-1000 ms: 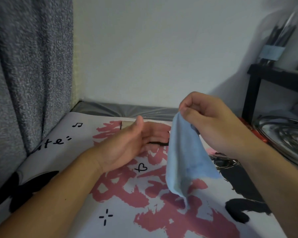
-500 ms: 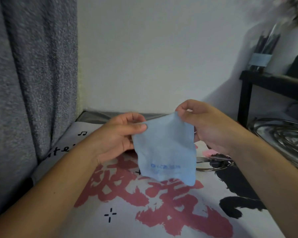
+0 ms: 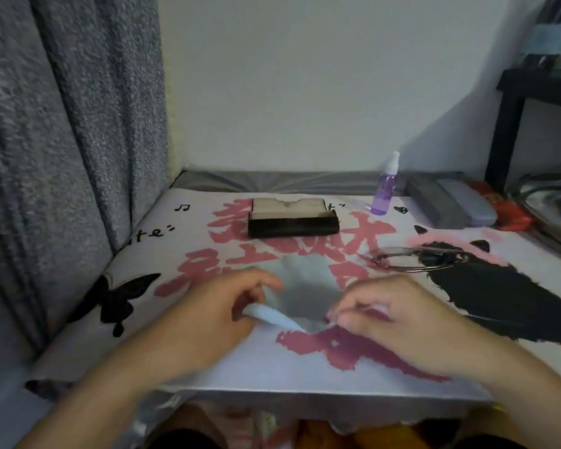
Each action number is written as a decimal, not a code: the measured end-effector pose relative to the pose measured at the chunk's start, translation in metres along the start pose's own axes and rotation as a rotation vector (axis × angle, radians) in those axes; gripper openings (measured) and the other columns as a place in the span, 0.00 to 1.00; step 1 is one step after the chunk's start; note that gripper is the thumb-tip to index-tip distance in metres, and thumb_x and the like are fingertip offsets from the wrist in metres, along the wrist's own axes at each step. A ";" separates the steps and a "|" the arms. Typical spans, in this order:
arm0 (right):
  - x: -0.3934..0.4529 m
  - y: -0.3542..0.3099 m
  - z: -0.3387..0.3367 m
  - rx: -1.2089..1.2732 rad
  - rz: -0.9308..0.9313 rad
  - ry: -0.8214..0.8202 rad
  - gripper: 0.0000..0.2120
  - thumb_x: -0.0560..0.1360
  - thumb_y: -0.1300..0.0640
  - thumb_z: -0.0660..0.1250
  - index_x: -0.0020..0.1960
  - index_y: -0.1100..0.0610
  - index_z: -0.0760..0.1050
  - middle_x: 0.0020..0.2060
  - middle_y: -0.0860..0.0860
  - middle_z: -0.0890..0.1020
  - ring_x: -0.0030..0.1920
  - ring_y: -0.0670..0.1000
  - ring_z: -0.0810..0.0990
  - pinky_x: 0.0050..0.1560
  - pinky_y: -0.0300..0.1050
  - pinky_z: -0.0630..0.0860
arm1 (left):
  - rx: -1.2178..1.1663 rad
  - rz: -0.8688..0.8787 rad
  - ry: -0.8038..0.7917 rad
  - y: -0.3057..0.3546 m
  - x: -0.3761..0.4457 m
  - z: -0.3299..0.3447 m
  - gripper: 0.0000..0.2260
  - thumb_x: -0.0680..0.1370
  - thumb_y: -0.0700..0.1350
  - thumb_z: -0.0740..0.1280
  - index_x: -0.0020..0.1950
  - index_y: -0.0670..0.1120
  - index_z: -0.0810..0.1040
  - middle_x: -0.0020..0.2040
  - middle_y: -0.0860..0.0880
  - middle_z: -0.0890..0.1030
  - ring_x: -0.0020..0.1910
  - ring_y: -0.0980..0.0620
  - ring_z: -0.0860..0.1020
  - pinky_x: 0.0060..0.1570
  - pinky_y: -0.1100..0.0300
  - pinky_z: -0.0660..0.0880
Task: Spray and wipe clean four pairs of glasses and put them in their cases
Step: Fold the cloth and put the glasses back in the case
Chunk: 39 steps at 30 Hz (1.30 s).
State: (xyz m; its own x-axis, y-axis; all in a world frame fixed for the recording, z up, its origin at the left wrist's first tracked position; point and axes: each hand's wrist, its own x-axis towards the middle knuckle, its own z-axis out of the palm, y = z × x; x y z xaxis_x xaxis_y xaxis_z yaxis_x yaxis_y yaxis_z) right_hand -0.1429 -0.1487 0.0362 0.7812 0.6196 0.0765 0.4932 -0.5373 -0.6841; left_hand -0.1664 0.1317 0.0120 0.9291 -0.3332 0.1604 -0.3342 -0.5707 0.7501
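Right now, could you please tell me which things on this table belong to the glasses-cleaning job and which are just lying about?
Job:
pale blue wiping cloth, held at its near edge by both hands (left hand, right hand)
purple spray bottle
thin metal-framed glasses
open black glasses case
grey closed cases

Lying about:
round metal rack
black shelf
grey curtain

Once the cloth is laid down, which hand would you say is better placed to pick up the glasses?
Probably the right hand: the glasses lie just beyond it on the table's right side, while the left hand would have to cross over the cloth.
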 end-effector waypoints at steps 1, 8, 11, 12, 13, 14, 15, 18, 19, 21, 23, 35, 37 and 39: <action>-0.008 0.006 0.013 -0.031 -0.026 -0.020 0.05 0.77 0.53 0.70 0.49 0.47 0.86 0.46 0.36 0.84 0.52 0.39 0.82 0.54 0.35 0.75 | 0.145 0.043 0.021 -0.007 -0.009 0.010 0.26 0.74 0.36 0.69 0.59 0.68 0.75 0.46 0.61 0.77 0.43 0.60 0.76 0.44 0.63 0.71; -0.016 0.014 0.018 0.085 -0.024 0.052 0.07 0.78 0.57 0.71 0.49 0.47 0.86 0.48 0.38 0.85 0.54 0.43 0.83 0.55 0.36 0.76 | 0.256 0.069 -0.015 -0.002 -0.027 0.010 0.03 0.76 0.52 0.70 0.47 0.61 0.80 0.44 0.61 0.78 0.47 0.60 0.77 0.48 0.57 0.72; 0.004 0.011 0.008 0.122 0.045 0.093 0.07 0.78 0.55 0.70 0.46 0.45 0.84 0.44 0.38 0.85 0.47 0.40 0.82 0.48 0.31 0.74 | -0.037 -0.121 -0.006 0.009 -0.013 0.000 0.09 0.79 0.54 0.69 0.43 0.52 0.81 0.36 0.56 0.79 0.38 0.59 0.77 0.42 0.55 0.73; 0.015 0.012 0.005 0.128 0.070 0.146 0.07 0.78 0.55 0.70 0.44 0.44 0.84 0.42 0.38 0.85 0.44 0.38 0.82 0.46 0.30 0.73 | -0.031 -0.174 0.020 0.011 -0.004 -0.004 0.12 0.80 0.55 0.67 0.43 0.49 0.81 0.35 0.52 0.77 0.36 0.58 0.76 0.41 0.53 0.73; 0.029 0.013 0.003 0.136 0.091 0.206 0.08 0.78 0.55 0.70 0.42 0.45 0.83 0.40 0.38 0.85 0.41 0.36 0.80 0.44 0.29 0.72 | 0.026 -0.213 0.059 0.012 0.006 -0.008 0.14 0.81 0.55 0.66 0.41 0.48 0.80 0.35 0.49 0.78 0.35 0.58 0.77 0.40 0.51 0.75; 0.043 0.016 0.002 0.124 0.107 0.255 0.09 0.78 0.55 0.71 0.40 0.47 0.82 0.38 0.39 0.84 0.39 0.36 0.79 0.42 0.30 0.71 | 0.123 -0.246 0.103 0.010 0.016 -0.011 0.15 0.82 0.54 0.66 0.38 0.48 0.78 0.35 0.49 0.78 0.32 0.59 0.77 0.36 0.53 0.75; 0.057 0.018 0.003 0.089 0.116 0.283 0.09 0.78 0.56 0.71 0.39 0.47 0.82 0.36 0.41 0.84 0.37 0.37 0.78 0.41 0.33 0.71 | 0.222 -0.281 0.148 0.008 0.027 -0.012 0.17 0.82 0.53 0.65 0.36 0.48 0.75 0.34 0.49 0.77 0.29 0.60 0.77 0.32 0.56 0.73; 0.089 0.022 0.009 -0.077 0.157 0.256 0.10 0.77 0.56 0.72 0.39 0.46 0.79 0.34 0.41 0.81 0.36 0.39 0.77 0.37 0.35 0.69 | 0.310 -0.379 0.201 -0.009 0.054 -0.013 0.17 0.80 0.51 0.65 0.33 0.46 0.70 0.33 0.47 0.75 0.29 0.50 0.75 0.30 0.59 0.70; 0.095 0.023 0.011 -0.130 0.177 0.239 0.08 0.78 0.55 0.71 0.40 0.46 0.79 0.35 0.41 0.80 0.36 0.40 0.78 0.35 0.35 0.69 | 0.303 -0.398 0.194 -0.014 0.058 -0.012 0.18 0.79 0.51 0.66 0.32 0.46 0.68 0.31 0.47 0.73 0.29 0.49 0.73 0.31 0.57 0.69; 0.099 0.024 0.014 -0.212 0.202 0.241 0.04 0.79 0.53 0.69 0.45 0.48 0.81 0.38 0.42 0.81 0.39 0.44 0.80 0.36 0.36 0.71 | 0.290 -0.414 0.185 -0.022 0.061 -0.010 0.18 0.78 0.50 0.67 0.33 0.49 0.64 0.30 0.49 0.68 0.28 0.51 0.69 0.32 0.56 0.66; 0.101 0.026 0.016 -0.243 0.209 0.258 0.04 0.80 0.54 0.68 0.48 0.50 0.82 0.41 0.44 0.83 0.41 0.47 0.82 0.39 0.37 0.73 | 0.295 -0.402 0.199 -0.023 0.061 -0.010 0.18 0.78 0.49 0.68 0.33 0.48 0.65 0.30 0.50 0.67 0.28 0.52 0.68 0.31 0.56 0.66; 0.105 0.040 0.015 -0.143 0.278 0.318 0.05 0.77 0.58 0.72 0.51 0.51 0.84 0.43 0.43 0.82 0.43 0.41 0.79 0.41 0.31 0.71 | 0.358 -0.451 0.204 -0.017 0.063 -0.006 0.10 0.77 0.53 0.71 0.45 0.47 0.79 0.47 0.51 0.77 0.45 0.51 0.78 0.49 0.49 0.79; 0.107 0.043 0.016 -0.159 0.291 0.325 0.08 0.76 0.58 0.73 0.54 0.50 0.83 0.47 0.44 0.81 0.46 0.43 0.79 0.42 0.32 0.69 | 0.288 -0.470 0.212 -0.017 0.062 -0.006 0.08 0.77 0.52 0.73 0.50 0.52 0.76 0.53 0.54 0.73 0.51 0.53 0.75 0.52 0.52 0.78; 0.106 0.043 0.018 -0.166 0.261 0.396 0.11 0.76 0.58 0.73 0.57 0.50 0.81 0.49 0.45 0.75 0.46 0.43 0.76 0.43 0.29 0.67 | 0.247 -0.404 0.252 -0.016 0.058 -0.004 0.13 0.76 0.49 0.74 0.56 0.56 0.73 0.58 0.55 0.68 0.60 0.54 0.70 0.58 0.55 0.74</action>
State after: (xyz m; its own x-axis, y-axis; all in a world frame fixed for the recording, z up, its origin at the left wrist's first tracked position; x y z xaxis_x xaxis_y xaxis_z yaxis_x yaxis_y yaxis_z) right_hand -0.0459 -0.0954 0.0019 0.9561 0.2052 0.2091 0.2910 -0.7490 -0.5952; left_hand -0.1065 0.1250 0.0120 0.9905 0.1227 0.0616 0.0591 -0.7859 0.6155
